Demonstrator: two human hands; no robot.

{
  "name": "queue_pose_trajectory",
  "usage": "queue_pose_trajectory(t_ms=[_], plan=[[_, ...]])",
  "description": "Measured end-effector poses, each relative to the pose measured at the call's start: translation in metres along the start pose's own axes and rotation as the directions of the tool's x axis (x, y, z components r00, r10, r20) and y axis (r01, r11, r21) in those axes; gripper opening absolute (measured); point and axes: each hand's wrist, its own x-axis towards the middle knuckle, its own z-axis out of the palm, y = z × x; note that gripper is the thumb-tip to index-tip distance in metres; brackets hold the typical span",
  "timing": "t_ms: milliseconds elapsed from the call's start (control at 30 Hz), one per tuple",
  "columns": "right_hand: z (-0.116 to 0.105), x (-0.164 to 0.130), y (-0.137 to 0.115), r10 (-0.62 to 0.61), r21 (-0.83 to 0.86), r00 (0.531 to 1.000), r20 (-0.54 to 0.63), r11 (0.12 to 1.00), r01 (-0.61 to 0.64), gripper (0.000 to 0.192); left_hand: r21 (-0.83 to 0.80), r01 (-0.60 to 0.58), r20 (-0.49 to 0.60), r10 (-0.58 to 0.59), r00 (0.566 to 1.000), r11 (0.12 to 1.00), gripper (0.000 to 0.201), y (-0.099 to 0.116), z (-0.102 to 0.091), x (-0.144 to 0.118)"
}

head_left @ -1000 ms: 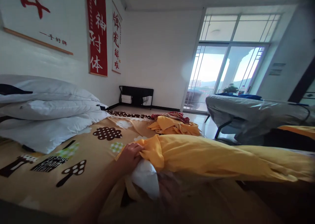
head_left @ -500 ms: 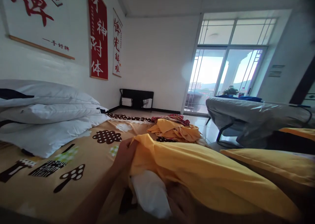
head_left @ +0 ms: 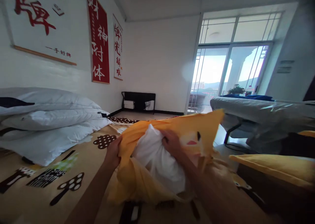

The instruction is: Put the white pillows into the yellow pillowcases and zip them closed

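Yellow pillowcase [head_left: 129, 143] on my remote feed sits at six o'clock over the patterned sheet [head_left: 94, 166], a white pillow [head_left: 157, 161] bulging from its mouth. Left hand [head_left: 114, 152], on its nine o'clock side, pinches the edge. Right hand [head_left: 171, 142] curls against the pillow at one o'clock; I cannot tell whether it grips.

my left hand [head_left: 114, 152]: closed, left of centre | my right hand [head_left: 172, 144]: mid-frame, grip unclear | my forearms [head_left: 94, 188]: slanting inward
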Motion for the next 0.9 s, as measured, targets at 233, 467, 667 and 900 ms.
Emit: queue_pose_trajectory(t_ms=[233, 467, 667, 900], plan=[[0.081, -0.054, -0.018, -0.104, 0.089, 0.981, 0.163, 0.992, 0.090, 0.039, 0.355, -0.109, -0.132, 0.165, 0.977, 0.929, 0.031, -0.024, -0.043, 0.017], [0.058, -0.078, -0.059, -0.076, 0.206, 0.938, 0.339, 0.979, 0.005, 0.027, 0.851, -0.498, 0.364, 0.497, 0.788, 0.165, 0.042, -0.012, 0.000, -0.003], [0.024, -0.089, -0.075, -0.096, 0.345, 0.908, 0.407, 0.937, -0.055, 0.051, 0.936, -0.336, 0.350, 0.196, 0.916, -0.103, 0.032, -0.014, 0.011, -0.005], [0.010, -0.087, -0.080, -0.117, 0.345, 0.877, 0.466, 0.937, -0.059, 0.047, 0.903, -0.350, 0.394, 0.156, 0.906, -0.248, 0.025, -0.013, -0.005, -0.018]])
